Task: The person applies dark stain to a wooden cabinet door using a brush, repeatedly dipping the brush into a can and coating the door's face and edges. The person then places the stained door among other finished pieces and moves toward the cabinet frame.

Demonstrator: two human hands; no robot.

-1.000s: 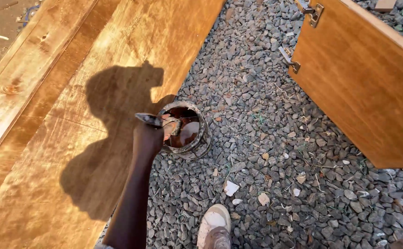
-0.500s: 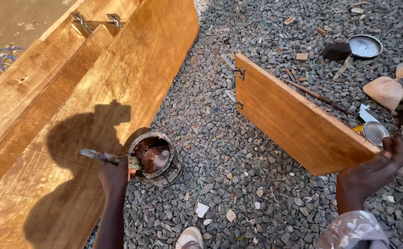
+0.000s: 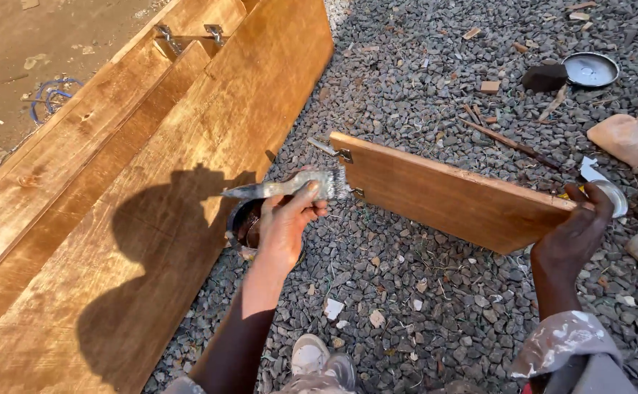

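Note:
My left hand [image 3: 287, 222] grips a paintbrush [image 3: 290, 187] held level, its bristles close to the left end of a small wooden panel [image 3: 450, 195]. That panel stands on edge on the gravel, with metal hinges [image 3: 342, 155] at its left end. My right hand [image 3: 575, 232] holds the panel's right end. Under my left hand sits a round tin of dark varnish [image 3: 249, 225], partly hidden by the hand.
A large stained wooden cabinet [image 3: 136, 190] lies along the left, with two metal fittings [image 3: 187, 33] near its top. Grey gravel [image 3: 421, 306] covers the ground. A tin lid [image 3: 590, 69], wood scraps, a cloth bag [image 3: 621, 137] and a stick lie at upper right. My shoe [image 3: 310, 356] shows below.
My left hand lifted the brush out of the tin and swung it right towards the small panel. My right hand came into view and now holds the panel's right end.

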